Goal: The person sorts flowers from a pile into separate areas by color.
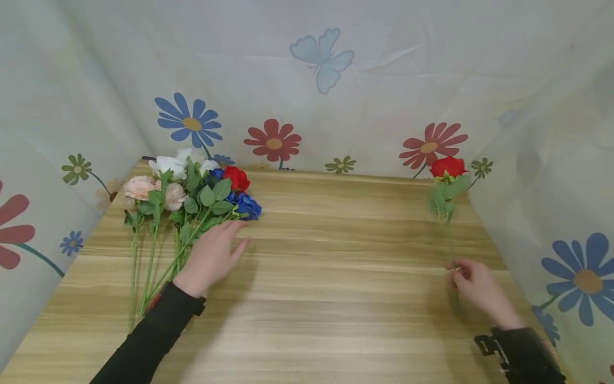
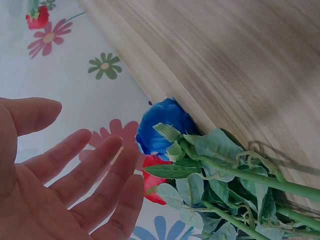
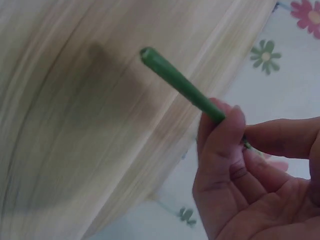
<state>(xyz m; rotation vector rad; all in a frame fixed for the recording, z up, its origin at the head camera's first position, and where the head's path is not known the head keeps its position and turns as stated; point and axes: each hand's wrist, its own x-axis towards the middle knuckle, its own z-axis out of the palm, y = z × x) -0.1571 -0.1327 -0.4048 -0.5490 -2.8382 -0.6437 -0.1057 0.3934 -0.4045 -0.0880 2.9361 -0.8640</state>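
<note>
My right hand (image 1: 475, 288) pinches the green stem (image 3: 182, 85) of an artificial red rose (image 1: 448, 168) over the right side of the table. The stem's cut end sticks out past the fingertips in the right wrist view. On the left, my left hand (image 1: 213, 256) hovers over the stems of a pile of artificial flowers, its fingers extended and apart. Nearest to its fingertips is a blue rose (image 2: 165, 127), with a red rose (image 1: 236, 180) behind it. White flowers (image 1: 172, 166) and pale pink flowers (image 1: 141, 188) lie farther left in that pile, among green leaves (image 1: 207, 196).
The wooden table (image 1: 336, 266) spans the space between both hands. A white cloth (image 1: 384, 96) printed with flowers and a butterfly hangs behind the table and along both sides.
</note>
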